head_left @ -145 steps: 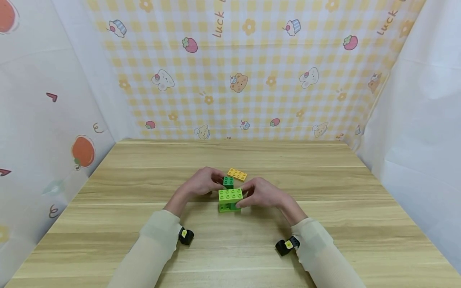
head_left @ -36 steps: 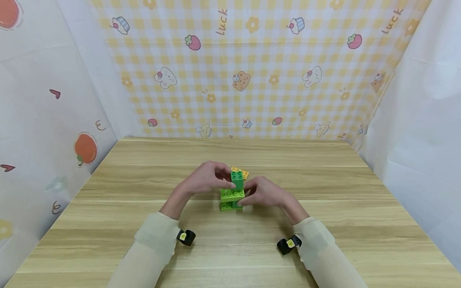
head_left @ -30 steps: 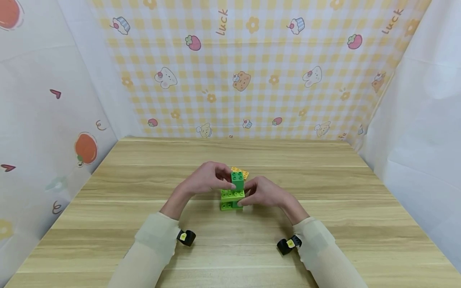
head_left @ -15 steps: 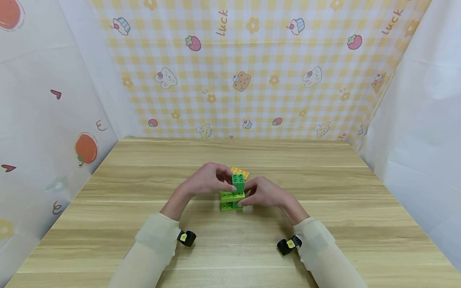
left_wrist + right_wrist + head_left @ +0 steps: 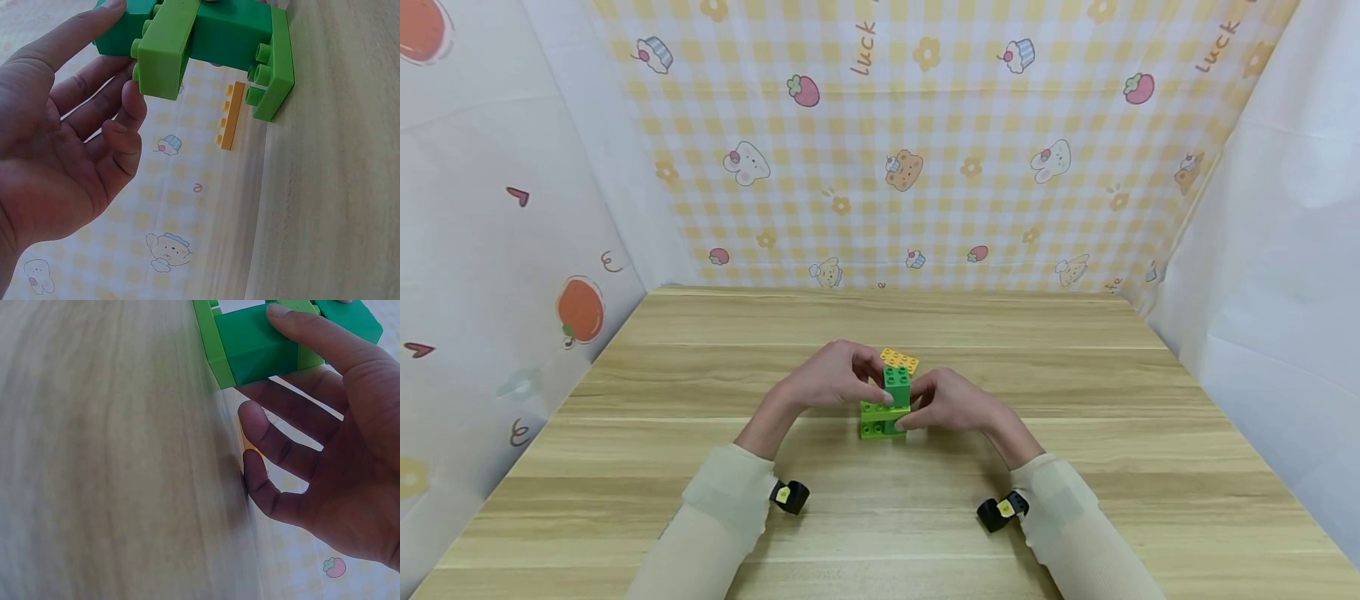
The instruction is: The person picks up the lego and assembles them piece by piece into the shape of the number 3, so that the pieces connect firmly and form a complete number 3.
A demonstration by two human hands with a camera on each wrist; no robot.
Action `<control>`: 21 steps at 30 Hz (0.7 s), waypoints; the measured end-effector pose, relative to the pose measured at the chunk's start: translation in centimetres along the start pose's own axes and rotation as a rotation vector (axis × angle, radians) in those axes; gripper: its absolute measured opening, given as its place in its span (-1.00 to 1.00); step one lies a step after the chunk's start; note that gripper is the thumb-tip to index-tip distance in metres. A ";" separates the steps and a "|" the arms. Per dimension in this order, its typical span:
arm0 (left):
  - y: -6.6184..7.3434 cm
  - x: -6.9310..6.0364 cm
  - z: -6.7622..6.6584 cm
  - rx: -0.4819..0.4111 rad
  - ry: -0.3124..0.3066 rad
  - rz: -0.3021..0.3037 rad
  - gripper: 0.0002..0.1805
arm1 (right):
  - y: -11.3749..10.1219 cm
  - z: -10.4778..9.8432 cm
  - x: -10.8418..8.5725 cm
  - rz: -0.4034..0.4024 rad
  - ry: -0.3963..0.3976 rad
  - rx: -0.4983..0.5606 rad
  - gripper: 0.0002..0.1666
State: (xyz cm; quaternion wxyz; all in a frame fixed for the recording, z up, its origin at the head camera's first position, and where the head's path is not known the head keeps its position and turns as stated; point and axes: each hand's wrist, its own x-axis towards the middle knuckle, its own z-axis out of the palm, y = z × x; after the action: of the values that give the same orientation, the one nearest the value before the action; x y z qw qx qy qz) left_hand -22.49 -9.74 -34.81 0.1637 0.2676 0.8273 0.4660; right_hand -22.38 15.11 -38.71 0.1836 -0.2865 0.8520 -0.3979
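The left hand (image 5: 823,379), at 10 o'clock of the little stack, pinches the upper dark green block (image 5: 898,390) between thumb and fingers at the 3 o'clock end of the upper light green brick (image 5: 164,59); whether it is fully seated, I cannot tell. The right hand (image 5: 953,402), at 3 o'clock, pinches the lower dark green block (image 5: 231,34), which stands between that brick and the lower light green brick (image 5: 282,62). The stack sits upright on the wooden table (image 5: 880,517). Just past 12 o'clock of it, near but apart, lies an orange brick (image 5: 899,361), studs up. Patterned cloth (image 5: 880,108) hangs beyond, at 12 o'clock.
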 end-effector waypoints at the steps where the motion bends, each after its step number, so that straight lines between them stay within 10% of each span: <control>1: 0.0 0.0 0.0 0.001 0.000 0.002 -0.76 | 0.0 0.0 0.0 0.000 0.000 0.000 -0.87; 21: 0.3 -0.1 0.0 0.043 -0.014 0.032 -0.74 | 0.1 0.0 0.0 0.002 -0.002 0.007 -0.86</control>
State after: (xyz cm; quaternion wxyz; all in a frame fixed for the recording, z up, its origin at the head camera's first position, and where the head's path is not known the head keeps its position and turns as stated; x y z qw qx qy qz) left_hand -22.31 -9.64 -34.59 0.1562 0.2878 0.8316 0.4486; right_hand -22.40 15.16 -38.80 0.1858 -0.2851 0.8508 -0.4005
